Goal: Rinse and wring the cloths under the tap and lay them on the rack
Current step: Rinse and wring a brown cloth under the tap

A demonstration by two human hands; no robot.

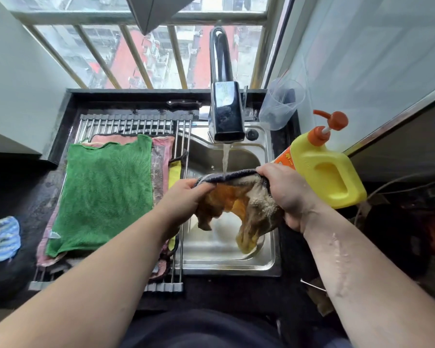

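Note:
A wet orange-and-beige cloth with a dark edge hangs over the steel sink. My left hand grips its left end and my right hand grips its right end, stretching the top edge between them. Water runs from the dark tap onto that edge. On the roll-up rack left of the sink lies a green cloth spread flat over pink and other cloths.
A yellow detergent bottle with an orange pump stands right of the sink, a clear plastic jug behind it. A blue striped cloth lies on the dark counter at far left. A knife rests by the window ledge.

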